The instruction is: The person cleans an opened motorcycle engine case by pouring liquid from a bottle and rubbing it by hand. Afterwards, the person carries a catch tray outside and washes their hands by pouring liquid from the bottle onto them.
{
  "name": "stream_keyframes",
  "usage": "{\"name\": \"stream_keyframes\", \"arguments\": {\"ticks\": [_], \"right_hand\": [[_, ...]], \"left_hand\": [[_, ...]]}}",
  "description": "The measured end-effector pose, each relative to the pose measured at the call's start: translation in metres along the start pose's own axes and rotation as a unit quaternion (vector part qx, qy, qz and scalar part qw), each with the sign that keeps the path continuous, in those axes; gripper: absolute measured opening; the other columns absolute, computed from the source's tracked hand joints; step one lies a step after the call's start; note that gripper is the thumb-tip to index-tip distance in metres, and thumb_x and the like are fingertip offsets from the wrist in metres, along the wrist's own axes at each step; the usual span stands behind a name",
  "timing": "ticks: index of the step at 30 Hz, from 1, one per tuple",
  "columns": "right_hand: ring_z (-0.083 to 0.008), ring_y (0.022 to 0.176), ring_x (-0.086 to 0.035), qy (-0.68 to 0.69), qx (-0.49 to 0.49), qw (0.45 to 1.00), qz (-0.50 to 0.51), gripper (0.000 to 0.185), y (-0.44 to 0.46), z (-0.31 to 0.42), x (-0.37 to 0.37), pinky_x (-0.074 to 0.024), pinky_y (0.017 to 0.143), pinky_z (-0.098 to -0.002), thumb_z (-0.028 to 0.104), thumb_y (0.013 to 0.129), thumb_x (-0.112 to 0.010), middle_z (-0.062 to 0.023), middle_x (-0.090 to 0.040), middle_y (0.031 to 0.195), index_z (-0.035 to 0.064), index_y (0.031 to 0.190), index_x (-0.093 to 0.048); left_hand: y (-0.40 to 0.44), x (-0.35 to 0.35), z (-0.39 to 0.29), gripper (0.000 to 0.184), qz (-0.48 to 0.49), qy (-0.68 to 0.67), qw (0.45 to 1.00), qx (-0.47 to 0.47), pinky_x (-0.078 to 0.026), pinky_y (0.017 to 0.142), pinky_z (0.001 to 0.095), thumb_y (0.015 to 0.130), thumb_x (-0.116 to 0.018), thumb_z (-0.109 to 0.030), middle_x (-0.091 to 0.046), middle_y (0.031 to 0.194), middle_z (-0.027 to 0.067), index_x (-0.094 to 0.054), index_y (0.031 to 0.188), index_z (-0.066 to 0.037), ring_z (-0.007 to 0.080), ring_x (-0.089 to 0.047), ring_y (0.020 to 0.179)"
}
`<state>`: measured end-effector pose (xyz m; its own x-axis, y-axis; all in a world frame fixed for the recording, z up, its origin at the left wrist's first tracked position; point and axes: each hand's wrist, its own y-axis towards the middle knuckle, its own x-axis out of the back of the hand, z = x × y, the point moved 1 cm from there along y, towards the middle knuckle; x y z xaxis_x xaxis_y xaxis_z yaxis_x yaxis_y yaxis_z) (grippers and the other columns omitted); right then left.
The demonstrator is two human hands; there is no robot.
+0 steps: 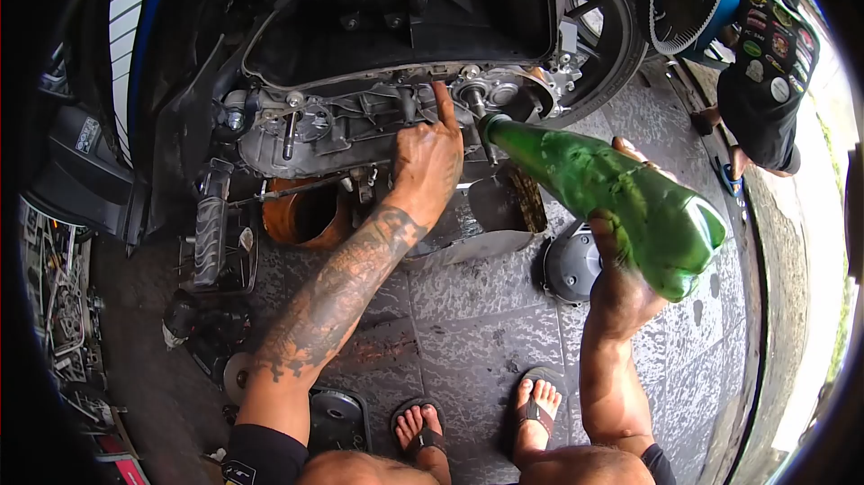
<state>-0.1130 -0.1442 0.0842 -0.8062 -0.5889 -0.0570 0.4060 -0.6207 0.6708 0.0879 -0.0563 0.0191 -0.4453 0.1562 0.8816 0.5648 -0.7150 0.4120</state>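
Note:
My right hand (621, 282) is wrapped round a crumpled green plastic bottle (576, 166). The bottle lies tilted, its neck pointing up and left at the round, shaft end of the open engine casing (351, 139). Whether liquid is coming out I cannot tell. With its index finger stretched out, my left hand (427, 157) reaches the upper edge of the casing; its other fingers are curled and nothing shows in them. Metal shafts stick out at both ends of the casing. Below it sits a cut-open metal container (486, 246).
A rusty orange can (310, 220) stands beside the container. The rear wheel (612, 26) is behind the casing. A round metal cover (573, 264) lies on the tiled floor (477, 323). At left are a finned part (211, 229) and loose parts. Another person (769, 71) is at right.

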Motion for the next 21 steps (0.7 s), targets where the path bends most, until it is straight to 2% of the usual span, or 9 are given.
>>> {"name": "stream_keyframes", "arguments": {"ticks": [2, 3, 4, 8, 9, 13, 17, 19, 21], "right_hand": [[-0.0234, 0.107, -0.060, -0.102, 0.041, 0.993, 0.037, 0.052, 0.000, 0.003, 0.001, -0.0462, 0.094, -0.0339, 0.006, 0.068, -0.084, -0.0116, -0.062, 0.115, 0.0018, 0.114, -0.060], [-0.0234, 0.107, -0.060, -0.098, 0.043, 0.993, 0.038, 0.052, -0.002, 0.002, -0.001, -0.0462, 0.094, -0.0339, 0.006, 0.068, -0.084, -0.0116, -0.062, 0.115, 0.0018, 0.114, -0.060], [-0.0232, 0.107, -0.060, -0.089, 0.043, 0.994, 0.043, 0.053, -0.003, 0.000, -0.004, -0.0463, 0.094, -0.0339, 0.006, 0.067, -0.084, -0.0116, -0.061, 0.116, 0.0016, 0.114, -0.060], [-0.0242, 0.107, -0.060, -0.013, 0.014, 1.000, 0.025, 0.053, -0.007, 0.001, -0.013, -0.0470, 0.094, -0.0350, 0.006, 0.067, -0.084, -0.0132, -0.061, 0.116, 0.0006, 0.113, -0.059], [-0.0248, 0.107, -0.060, 0.034, -0.013, 0.999, 0.000, 0.053, -0.007, 0.000, -0.014, -0.0471, 0.094, -0.0355, 0.006, 0.067, -0.084, -0.0137, -0.061, 0.115, 0.0002, 0.113, -0.059], [-0.0259, 0.106, -0.061, -0.030, 0.006, 0.999, 0.032, 0.049, -0.004, 0.001, -0.014, -0.0473, 0.094, -0.0358, 0.007, 0.070, -0.083, -0.0134, -0.061, 0.114, -0.0002, 0.113, -0.059], [-0.0254, 0.105, -0.061, -0.045, 0.006, 0.999, 0.020, 0.046, -0.005, -0.004, -0.009, -0.0474, 0.093, -0.0353, 0.007, 0.070, -0.083, -0.0125, -0.061, 0.113, 0.0012, 0.111, -0.063], [-0.0241, 0.104, -0.061, -0.034, 0.001, 0.999, -0.002, 0.043, -0.001, 0.002, -0.011, -0.0471, 0.092, -0.0347, 0.008, 0.069, -0.083, -0.0117, -0.062, 0.112, 0.0026, 0.108, -0.066], [-0.0229, 0.104, -0.060, -0.042, 0.014, 0.999, 0.006, 0.043, -0.001, 0.002, -0.007, -0.0470, 0.092, -0.0340, 0.007, 0.069, -0.083, -0.0113, -0.062, 0.112, 0.0027, 0.108, -0.066]], "left_hand": [[-0.008, -0.001, -0.006, 0.089, 0.062, -0.048, 0.997, 0.019, -0.047, 0.044, 0.0342, 0.077, -0.059, -0.011, -0.064, 0.061, 0.0078, -0.007, 0.145, 0.016, 0.0209, -0.063, 0.051], [-0.011, -0.004, -0.007, 0.065, 0.049, -0.080, 0.995, 0.037, -0.048, 0.049, 0.0387, 0.077, -0.061, -0.012, -0.064, 0.064, 0.0096, -0.041, 0.134, 0.013, 0.0231, -0.063, 0.055], [-0.013, -0.012, -0.007, 0.045, 0.060, -0.108, 0.991, 0.045, -0.047, 0.051, 0.0412, 0.077, -0.061, -0.012, -0.064, 0.065, 0.0108, -0.053, 0.115, 0.010, 0.0243, -0.063, 0.056], [-0.027, -0.034, -0.007, 0.056, 0.014, -0.127, 0.991, 0.042, -0.049, 0.055, 0.0413, 0.077, -0.061, -0.014, -0.065, 0.066, 0.0142, -0.033, 0.121, 0.010, 0.0263, -0.064, 0.056], [-0.024, -0.018, -0.004, 0.094, 0.102, -0.136, 0.983, 0.067, -0.051, 0.054, 0.0371, 0.078, -0.059, -0.014, -0.068, 0.067, 0.0155, 0.000, 0.144, 0.016, 0.0259, -0.067, 0.057], [-0.026, -0.039, 0.004, 0.093, 0.025, -0.196, 0.977, 0.084, -0.052, 0.054, 0.0403, 0.075, -0.065, -0.016, -0.063, 0.056, 0.0098, -0.012, 0.147, 0.009, 0.0246, -0.062, 0.048], [-0.017, -0.026, 0.007, 0.083, 0.064, -0.072, 0.994, 0.055, -0.050, 0.053, 0.0338, 0.076, -0.064, -0.018, -0.065, 0.063, 0.0104, -0.024, 0.141, 0.016, 0.0220, -0.064, 0.054], [-0.017, -0.023, 0.004, 0.074, 0.020, 0.049, 0.999, 0.001, -0.049, 0.053, 0.0331, 0.080, -0.061, -0.019, -0.065, 0.064, 0.0110, -0.031, 0.137, 0.017, 0.0218, -0.065, 0.057], [-0.026, -0.030, 0.003, 0.070, 0.019, 0.019, 1.000, 0.003, -0.048, 0.052, 0.0348, 0.083, -0.057, -0.020, -0.065, 0.064, 0.0107, -0.031, 0.137, 0.017, 0.0220, -0.064, 0.055]]}}
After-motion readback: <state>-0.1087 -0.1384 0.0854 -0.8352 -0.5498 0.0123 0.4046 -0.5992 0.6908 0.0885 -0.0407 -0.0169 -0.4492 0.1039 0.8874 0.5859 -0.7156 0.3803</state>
